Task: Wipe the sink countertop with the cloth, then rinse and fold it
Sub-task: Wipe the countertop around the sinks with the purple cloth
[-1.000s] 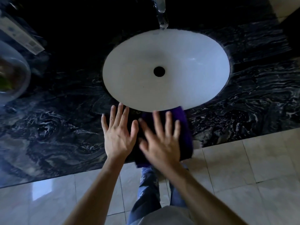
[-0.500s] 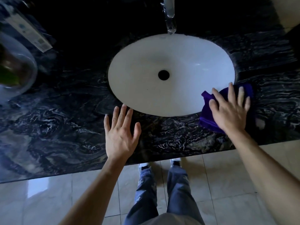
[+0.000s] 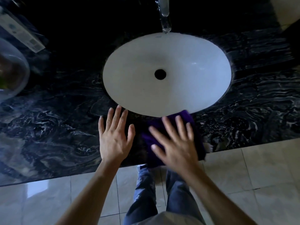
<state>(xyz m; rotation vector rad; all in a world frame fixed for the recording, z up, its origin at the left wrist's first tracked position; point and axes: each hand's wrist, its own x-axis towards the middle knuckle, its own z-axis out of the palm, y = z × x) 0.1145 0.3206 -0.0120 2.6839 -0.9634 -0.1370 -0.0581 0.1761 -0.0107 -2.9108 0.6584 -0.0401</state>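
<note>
A purple cloth point(image 3: 197, 137) lies flat on the black marbled countertop point(image 3: 56, 127), just in front of the white oval sink point(image 3: 167, 73). My right hand point(image 3: 175, 143) presses down on the cloth with spread, straight fingers and covers most of it. Beside it, my left hand point(image 3: 115, 135) rests flat on the bare countertop, fingers straight, apart from the cloth. The cloth's near edge reaches the counter's front edge.
A chrome faucet point(image 3: 165, 15) stands behind the sink. At the far left sit a glass bowl point(image 3: 11, 70) and a long white box point(image 3: 21, 34). Pale floor tiles point(image 3: 251, 176) and my legs in jeans point(image 3: 162, 200) show below the counter edge.
My right hand has slid the cloth left, from the counter to the right of the sink back to the strip in front of it. My left hand stays in place.
</note>
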